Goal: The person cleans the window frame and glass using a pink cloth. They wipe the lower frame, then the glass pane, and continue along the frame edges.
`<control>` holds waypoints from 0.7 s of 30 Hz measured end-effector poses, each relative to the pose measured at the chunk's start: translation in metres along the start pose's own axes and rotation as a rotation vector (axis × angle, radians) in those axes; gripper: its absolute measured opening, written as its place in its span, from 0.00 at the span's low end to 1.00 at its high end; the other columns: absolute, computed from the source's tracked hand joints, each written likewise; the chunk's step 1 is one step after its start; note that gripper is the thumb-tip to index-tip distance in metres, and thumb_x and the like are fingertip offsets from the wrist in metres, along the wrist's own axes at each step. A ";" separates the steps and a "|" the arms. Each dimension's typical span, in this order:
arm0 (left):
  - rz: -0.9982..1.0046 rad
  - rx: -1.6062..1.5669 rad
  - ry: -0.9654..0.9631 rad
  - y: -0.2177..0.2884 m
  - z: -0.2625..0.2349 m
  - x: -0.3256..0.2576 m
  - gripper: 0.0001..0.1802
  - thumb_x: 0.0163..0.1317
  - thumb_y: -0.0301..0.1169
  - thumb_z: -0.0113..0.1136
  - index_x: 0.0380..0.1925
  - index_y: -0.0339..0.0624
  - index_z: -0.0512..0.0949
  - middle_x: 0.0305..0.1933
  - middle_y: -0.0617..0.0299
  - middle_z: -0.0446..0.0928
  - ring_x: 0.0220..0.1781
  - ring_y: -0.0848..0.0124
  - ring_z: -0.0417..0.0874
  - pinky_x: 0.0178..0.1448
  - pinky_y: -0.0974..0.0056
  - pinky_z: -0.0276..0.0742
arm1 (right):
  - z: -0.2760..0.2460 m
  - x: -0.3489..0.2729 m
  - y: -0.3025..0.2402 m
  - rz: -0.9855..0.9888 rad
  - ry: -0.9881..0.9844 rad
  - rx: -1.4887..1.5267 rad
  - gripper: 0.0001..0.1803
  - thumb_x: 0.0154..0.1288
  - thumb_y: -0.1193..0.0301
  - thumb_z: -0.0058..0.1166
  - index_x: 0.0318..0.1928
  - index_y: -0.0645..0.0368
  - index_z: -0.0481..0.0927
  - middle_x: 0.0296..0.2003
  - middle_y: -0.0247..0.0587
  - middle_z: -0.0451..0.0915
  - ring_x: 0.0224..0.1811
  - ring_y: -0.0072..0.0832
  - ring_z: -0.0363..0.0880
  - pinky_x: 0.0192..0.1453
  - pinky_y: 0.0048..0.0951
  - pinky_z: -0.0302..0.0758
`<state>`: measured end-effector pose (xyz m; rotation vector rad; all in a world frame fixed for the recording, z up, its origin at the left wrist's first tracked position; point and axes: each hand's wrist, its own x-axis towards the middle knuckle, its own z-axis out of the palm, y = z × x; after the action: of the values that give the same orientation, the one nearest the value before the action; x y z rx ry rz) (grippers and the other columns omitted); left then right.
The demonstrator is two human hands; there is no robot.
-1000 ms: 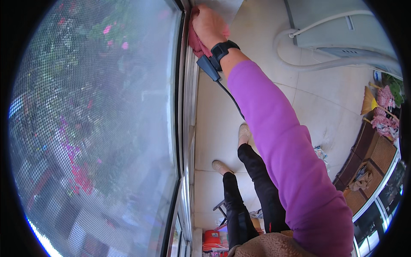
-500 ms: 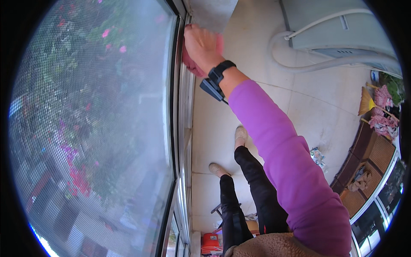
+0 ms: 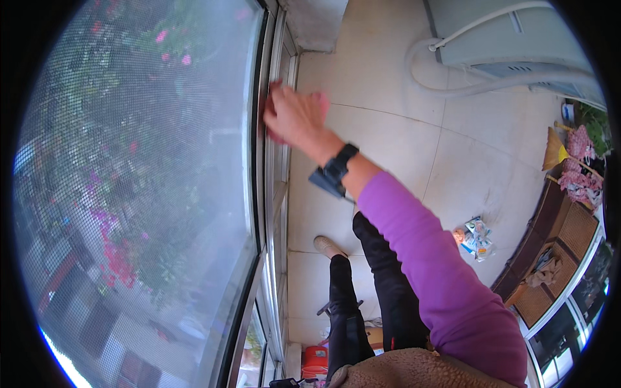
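Observation:
My right hand (image 3: 296,118), in a purple sleeve with a black band and small device (image 3: 335,171) at the wrist, is closed around a pink cloth (image 3: 321,103). Parts of the cloth stick out on both sides of the fingers. Hand and cloth are against the metal window frame (image 3: 262,169), along its upper stretch, and the fingers are slightly smeared by motion. Left of the frame is a large mesh-screened window pane (image 3: 155,194), with greenery and pink flowers beyond it. My left hand is out of view.
A pale grey appliance (image 3: 517,45) with a white hose (image 3: 466,92) stands at upper right. A brown cabinet (image 3: 550,249), a broom (image 3: 555,150) and pink patterned cloths line the right side. A plastic packet (image 3: 477,239) lies on the tiled floor (image 3: 388,142). Something red (image 3: 315,357) is near my feet.
My right hand and the cloth have moved down along the window frame, toward me. More of the packet on the floor shows beside my sleeve. The view has shifted slightly.

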<state>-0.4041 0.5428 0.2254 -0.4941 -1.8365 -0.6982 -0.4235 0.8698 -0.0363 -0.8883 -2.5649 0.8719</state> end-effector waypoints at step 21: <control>-0.022 -0.012 -0.010 -0.007 0.006 0.004 0.29 0.72 0.36 0.53 0.71 0.40 0.62 0.72 0.52 0.65 0.66 0.61 0.74 0.66 0.55 0.74 | 0.018 0.039 0.031 -0.140 0.092 -0.459 0.14 0.57 0.71 0.56 0.45 0.57 0.81 0.32 0.39 0.78 0.34 0.34 0.83 0.29 0.36 0.80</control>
<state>-0.4144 0.5415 0.2253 -0.4873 -1.8505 -0.7228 -0.4475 0.9060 -0.0668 -0.8248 -2.7490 0.1947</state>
